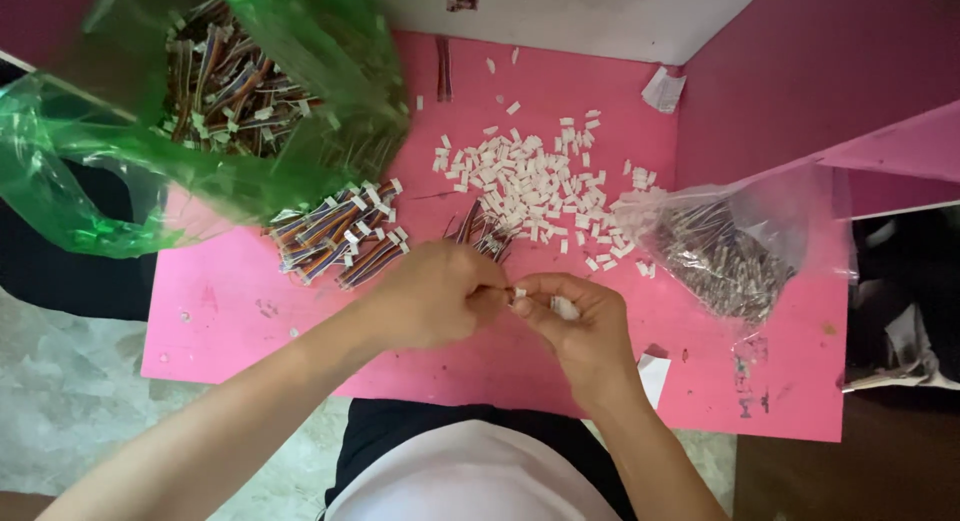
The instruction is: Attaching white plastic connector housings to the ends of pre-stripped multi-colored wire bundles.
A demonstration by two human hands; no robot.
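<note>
The left hand (430, 293) is pinching a bundle of thin multicoloured wires (480, 231); the right hand (575, 316) is curling closed round a small white connector (563, 307), fingertips meeting.

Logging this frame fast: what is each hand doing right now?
Left hand: closed, pinching the wire bundle.
Right hand: closed, holding a small white connector.

Small white plastic connector (563, 307) in right hand (577, 326); thin wire bundle (478, 231), apparently pinched by left hand (432, 293).
</note>
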